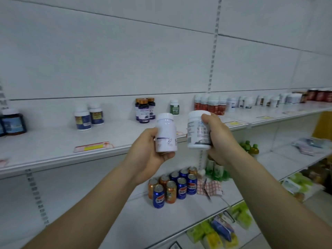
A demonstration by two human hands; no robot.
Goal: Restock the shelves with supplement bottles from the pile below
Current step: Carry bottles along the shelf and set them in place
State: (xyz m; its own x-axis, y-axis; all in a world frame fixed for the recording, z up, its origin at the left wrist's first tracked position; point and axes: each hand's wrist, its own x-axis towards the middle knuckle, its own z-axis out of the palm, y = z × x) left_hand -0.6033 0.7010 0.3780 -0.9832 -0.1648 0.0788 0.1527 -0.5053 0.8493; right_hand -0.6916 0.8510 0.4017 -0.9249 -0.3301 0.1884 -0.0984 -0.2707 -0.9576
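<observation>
My left hand (149,151) grips a slim white supplement bottle (166,133) upright, in front of the upper shelf's (53,146) edge. Just to its right, my right hand (218,139) grips a wider white bottle with dark lettering (196,132), thumb near its cap. Both bottles are held side by side at shelf height, a little apart. On the shelf behind stand small groups of supplement bottles: blue-labelled ones (89,116), dark purple ones with gold caps (144,110), a green-labelled one (174,107) and red-labelled ones (210,105).
More bottles (269,101) line the shelf to the far right, and dark jars (13,122) stand at its left end. Soda cans (172,186) and green drink bottles (217,171) fill the lower shelf (143,221). Snack packs (221,230) lie beneath.
</observation>
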